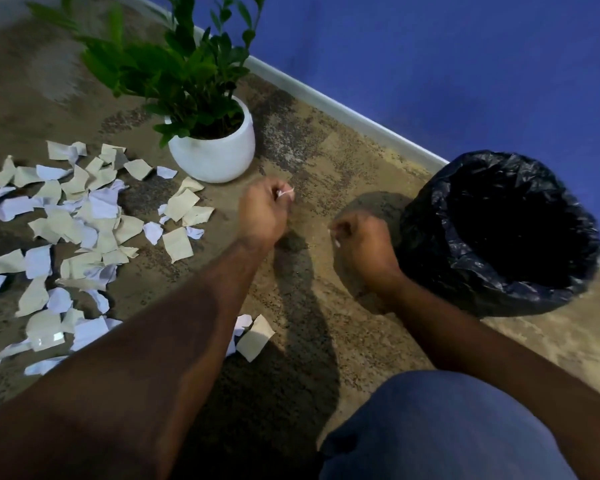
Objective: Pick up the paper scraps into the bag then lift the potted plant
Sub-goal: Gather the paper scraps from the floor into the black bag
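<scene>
Holding scraps [286,194] in tight fists, both hands sit left of the bag [499,233]; right hand [364,244] is nearer than left hand [264,213].

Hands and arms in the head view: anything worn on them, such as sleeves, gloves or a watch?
Nothing worn. The left hand and right hand are bare, with no gloves or rings showing. Both forearms are bare as far as the frame shows, with no sleeve, watch or band.

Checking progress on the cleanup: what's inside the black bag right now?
The black bag stands open, but its interior shows only dark plastic folds. No scraps are visible inside; the bottom is too dark to tell.
</scene>
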`<action>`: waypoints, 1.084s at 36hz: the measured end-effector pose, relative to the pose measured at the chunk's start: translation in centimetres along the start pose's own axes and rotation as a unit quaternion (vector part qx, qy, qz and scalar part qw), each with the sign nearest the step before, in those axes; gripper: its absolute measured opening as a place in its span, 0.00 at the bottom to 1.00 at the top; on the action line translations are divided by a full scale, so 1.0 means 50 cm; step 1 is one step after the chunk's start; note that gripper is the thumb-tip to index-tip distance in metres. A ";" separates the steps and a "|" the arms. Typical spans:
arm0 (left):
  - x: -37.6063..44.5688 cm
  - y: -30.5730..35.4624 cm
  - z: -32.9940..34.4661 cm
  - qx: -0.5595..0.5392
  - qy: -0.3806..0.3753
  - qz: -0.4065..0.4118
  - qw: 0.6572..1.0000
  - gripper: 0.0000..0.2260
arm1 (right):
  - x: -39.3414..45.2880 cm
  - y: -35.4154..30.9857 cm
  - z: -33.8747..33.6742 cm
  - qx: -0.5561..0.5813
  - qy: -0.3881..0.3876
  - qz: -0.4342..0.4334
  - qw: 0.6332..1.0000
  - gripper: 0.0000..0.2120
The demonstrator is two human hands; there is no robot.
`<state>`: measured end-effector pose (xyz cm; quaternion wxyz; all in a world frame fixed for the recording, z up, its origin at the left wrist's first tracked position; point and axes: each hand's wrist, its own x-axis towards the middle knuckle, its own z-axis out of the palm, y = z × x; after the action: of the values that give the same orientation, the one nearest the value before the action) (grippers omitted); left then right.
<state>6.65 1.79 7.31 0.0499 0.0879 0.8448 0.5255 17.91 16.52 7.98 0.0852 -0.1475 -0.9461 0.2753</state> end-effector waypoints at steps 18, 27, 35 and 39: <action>-0.127 0.373 0.260 -0.013 -0.181 0.307 0.934 0.02 | -0.045 0.125 -0.367 -0.059 0.228 0.173 0.956 0.08; -0.148 0.375 0.325 0.033 -0.259 0.330 0.907 0.12 | -0.084 0.179 -0.377 -0.082 0.213 0.201 0.953 0.10; -0.110 0.358 0.276 0.065 -0.253 0.364 0.894 0.10 | -0.067 0.156 -0.349 -0.101 0.209 0.161 0.959 0.13; -0.050 0.312 0.197 0.094 -0.195 0.361 0.907 0.10 | -0.033 0.107 -0.303 -0.116 0.246 0.061 0.960 0.12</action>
<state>12.34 16.69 16.93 0.0121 0.4914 0.7746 0.3980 24.39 27.82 17.57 0.2802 -0.2774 -0.9106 0.1240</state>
